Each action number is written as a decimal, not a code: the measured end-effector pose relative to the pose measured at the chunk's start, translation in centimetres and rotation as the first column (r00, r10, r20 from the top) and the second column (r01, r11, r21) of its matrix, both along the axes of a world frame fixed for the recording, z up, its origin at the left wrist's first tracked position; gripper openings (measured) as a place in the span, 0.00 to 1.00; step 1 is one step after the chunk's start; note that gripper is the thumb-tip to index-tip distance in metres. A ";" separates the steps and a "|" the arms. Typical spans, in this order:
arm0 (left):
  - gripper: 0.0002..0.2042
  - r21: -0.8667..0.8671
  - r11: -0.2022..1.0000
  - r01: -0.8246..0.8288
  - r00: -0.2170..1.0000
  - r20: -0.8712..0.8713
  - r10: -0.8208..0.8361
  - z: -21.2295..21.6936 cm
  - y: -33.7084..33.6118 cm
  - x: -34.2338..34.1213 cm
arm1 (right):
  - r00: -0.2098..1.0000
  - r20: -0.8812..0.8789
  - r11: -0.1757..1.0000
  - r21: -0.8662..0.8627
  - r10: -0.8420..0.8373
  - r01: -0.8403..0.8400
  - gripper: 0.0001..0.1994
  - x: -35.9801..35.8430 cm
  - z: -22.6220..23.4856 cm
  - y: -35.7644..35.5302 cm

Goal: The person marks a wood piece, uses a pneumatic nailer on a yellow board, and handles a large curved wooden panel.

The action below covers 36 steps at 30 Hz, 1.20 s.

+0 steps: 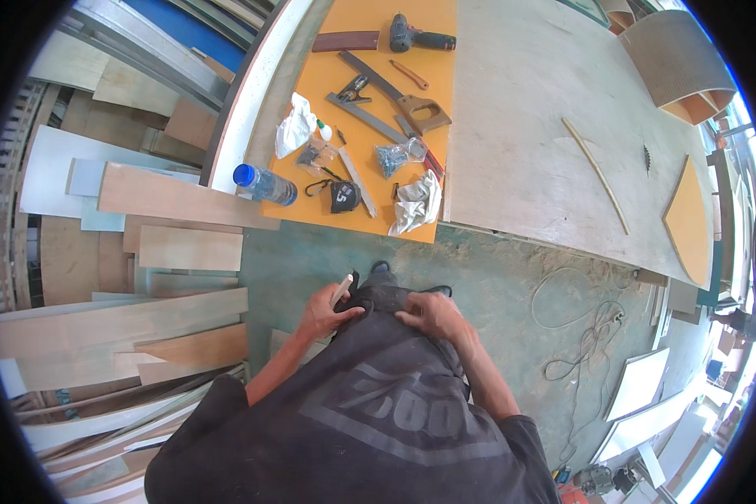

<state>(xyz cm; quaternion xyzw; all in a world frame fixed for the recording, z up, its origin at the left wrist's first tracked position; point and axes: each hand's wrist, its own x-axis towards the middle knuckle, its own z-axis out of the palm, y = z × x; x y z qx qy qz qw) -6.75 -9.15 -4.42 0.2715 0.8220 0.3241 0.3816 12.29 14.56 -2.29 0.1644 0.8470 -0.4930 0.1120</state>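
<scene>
At my waist, my left hand [319, 314] is closed, with a short pale stick [342, 290] standing up out of it; its exact kind I cannot make out. Its fingertips touch the edge of some dark cloth [381, 299] in front of my belly. On the other side of that cloth, my right hand [435, 314] pinches it between thumb and fingers. The dark shirt [378, 386] spreads below both hands. Beyond them, a tape measure [344, 196] and a crumpled white cloth [417, 204] lie at the near end of an orange board [370, 223].
A water bottle [265, 185], a handsaw [422, 114], a combination square [365, 116] and a cordless drill [420, 35] rest on the board. Stacked wood panels [190, 248] crowd the left. A large pale tabletop [529, 126] extends right. A cord [592, 344] lies on the floor.
</scene>
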 end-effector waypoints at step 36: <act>0.36 -0.357 0.852 0.383 0.923 0.196 -0.332 2.5 -0.4 -1.7 | 0.622 0.484 0.340 -0.549 -0.615 0.764 0.32 28.0 -10.8 -7.4</act>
